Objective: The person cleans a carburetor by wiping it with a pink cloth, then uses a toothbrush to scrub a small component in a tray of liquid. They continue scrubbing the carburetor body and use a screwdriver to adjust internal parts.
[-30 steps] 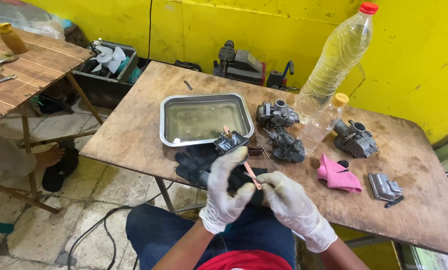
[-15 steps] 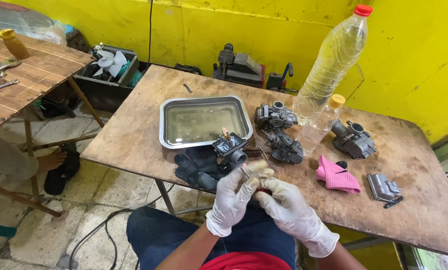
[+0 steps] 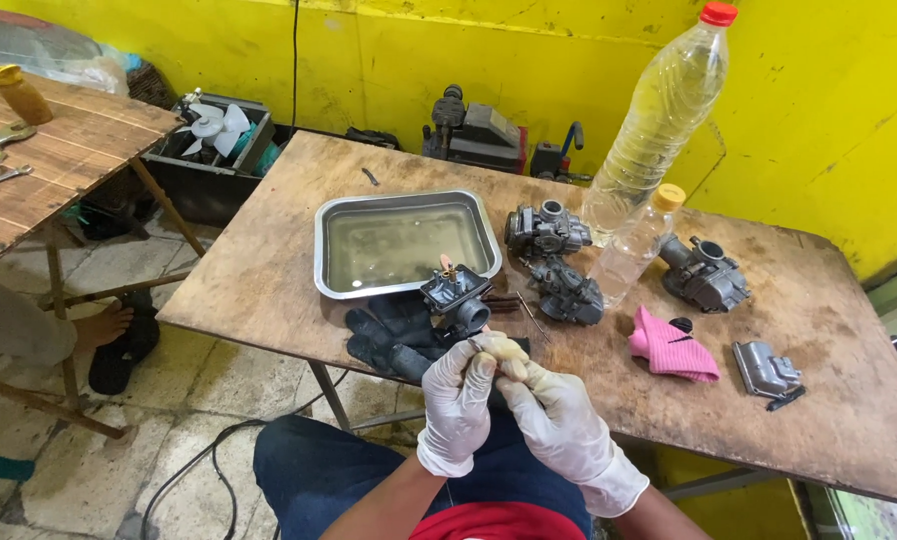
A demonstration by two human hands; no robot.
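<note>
Both my hands wear white gloves and meet at the table's near edge. My left hand (image 3: pixel 457 400) and my right hand (image 3: pixel 554 405) press their fingertips together around a small thin part that the fingers mostly hide. Just beyond them a dark carburetor body (image 3: pixel 456 293) rests on a pair of black gloves (image 3: pixel 389 335). Behind it stands a metal tray (image 3: pixel 321 250) holding clear liquid.
On the wooden table (image 3: pixel 269 280) lie three more carburetors (image 3: pixel 547 230) (image 3: pixel 569 295) (image 3: pixel 704 275), a tall bottle (image 3: pixel 659 120), a small bottle (image 3: pixel 637 245), a pink cloth (image 3: pixel 669 345) and a grey bowl cover (image 3: pixel 764 368). A second table (image 3: pixel 59 160) and someone's foot (image 3: pixel 109 325) are left.
My hands have risen toward the table edge and closed together. The thin copper-coloured piece seen between the fingers before is now covered by the fingertips.
</note>
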